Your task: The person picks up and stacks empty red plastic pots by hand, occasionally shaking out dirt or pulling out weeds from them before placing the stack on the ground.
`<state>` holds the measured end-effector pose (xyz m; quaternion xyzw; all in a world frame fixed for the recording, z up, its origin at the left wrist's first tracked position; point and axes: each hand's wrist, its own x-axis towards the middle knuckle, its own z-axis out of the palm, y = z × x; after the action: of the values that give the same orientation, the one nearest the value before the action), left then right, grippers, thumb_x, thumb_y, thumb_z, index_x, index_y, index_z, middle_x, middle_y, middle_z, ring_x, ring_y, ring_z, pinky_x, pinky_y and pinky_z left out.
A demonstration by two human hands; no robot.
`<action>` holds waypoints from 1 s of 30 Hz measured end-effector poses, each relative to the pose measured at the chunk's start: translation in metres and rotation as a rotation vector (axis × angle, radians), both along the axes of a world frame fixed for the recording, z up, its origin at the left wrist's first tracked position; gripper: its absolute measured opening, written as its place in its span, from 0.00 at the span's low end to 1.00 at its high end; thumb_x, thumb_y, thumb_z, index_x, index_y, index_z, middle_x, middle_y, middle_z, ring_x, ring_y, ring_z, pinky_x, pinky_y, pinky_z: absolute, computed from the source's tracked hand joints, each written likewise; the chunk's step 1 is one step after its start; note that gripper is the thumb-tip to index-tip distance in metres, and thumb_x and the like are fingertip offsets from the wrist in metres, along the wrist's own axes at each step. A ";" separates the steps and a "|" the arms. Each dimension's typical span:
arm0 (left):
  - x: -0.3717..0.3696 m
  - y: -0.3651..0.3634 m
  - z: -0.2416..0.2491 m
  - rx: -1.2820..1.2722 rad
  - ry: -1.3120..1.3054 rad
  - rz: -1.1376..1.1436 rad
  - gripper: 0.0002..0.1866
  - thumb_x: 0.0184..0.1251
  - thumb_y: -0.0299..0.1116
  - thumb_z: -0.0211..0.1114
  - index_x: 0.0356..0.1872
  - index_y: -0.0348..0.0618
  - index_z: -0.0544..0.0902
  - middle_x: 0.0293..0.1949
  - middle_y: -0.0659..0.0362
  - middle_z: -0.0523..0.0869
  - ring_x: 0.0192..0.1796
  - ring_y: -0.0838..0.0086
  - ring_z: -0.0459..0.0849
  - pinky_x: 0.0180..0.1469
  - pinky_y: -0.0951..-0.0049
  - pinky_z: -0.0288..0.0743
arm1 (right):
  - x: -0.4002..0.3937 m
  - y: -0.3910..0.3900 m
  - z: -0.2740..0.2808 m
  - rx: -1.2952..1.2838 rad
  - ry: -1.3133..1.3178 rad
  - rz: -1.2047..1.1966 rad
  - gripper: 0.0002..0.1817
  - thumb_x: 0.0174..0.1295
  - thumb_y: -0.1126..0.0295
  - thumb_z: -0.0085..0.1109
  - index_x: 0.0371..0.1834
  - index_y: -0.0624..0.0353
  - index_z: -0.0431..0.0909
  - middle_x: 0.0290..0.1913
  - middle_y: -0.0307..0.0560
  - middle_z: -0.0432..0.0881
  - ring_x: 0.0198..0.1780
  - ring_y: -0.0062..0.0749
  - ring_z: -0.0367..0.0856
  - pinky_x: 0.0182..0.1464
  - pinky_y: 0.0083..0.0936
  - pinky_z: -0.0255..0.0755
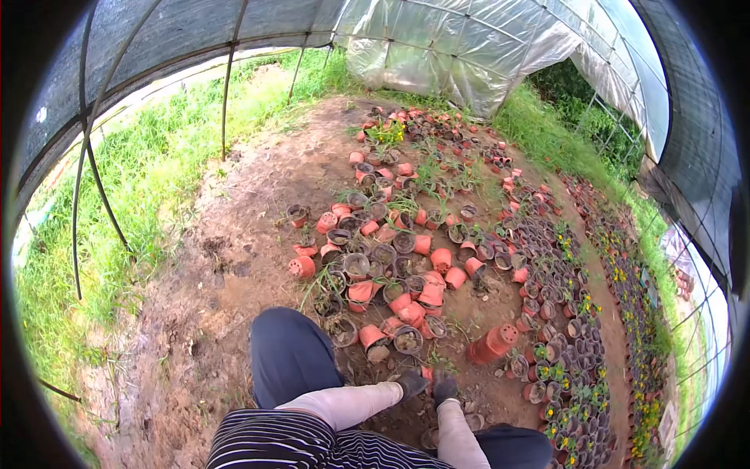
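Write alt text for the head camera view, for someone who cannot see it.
A crouching person's gloved left hand and right hand reach down to bare soil among scattered orange plastic pots, many tipped over. A stack of pots lies nearby, inside a plastic-covered greenhouse tunnel.

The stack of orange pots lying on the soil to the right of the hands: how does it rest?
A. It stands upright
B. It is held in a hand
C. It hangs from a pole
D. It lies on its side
D: the stack of orange pots lies tipped on its side on the bare soil, apart from the left hand and the right hand.
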<state>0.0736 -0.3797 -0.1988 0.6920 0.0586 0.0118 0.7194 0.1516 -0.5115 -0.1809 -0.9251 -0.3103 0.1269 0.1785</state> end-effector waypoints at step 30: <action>-0.012 0.011 0.085 -0.944 0.374 0.193 0.11 0.65 0.45 0.55 0.34 0.49 0.76 0.28 0.63 0.81 0.31 0.74 0.80 0.34 0.74 0.76 | -0.025 0.041 0.043 0.819 0.457 -0.473 0.41 0.49 0.58 0.68 0.61 0.69 0.58 0.57 0.59 0.69 0.54 0.40 0.71 0.54 0.31 0.67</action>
<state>0.0611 -0.3683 -0.1138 0.2735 0.2488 -0.0735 0.9262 0.1270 -0.4701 -0.1383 -0.7731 -0.0704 0.1500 0.6122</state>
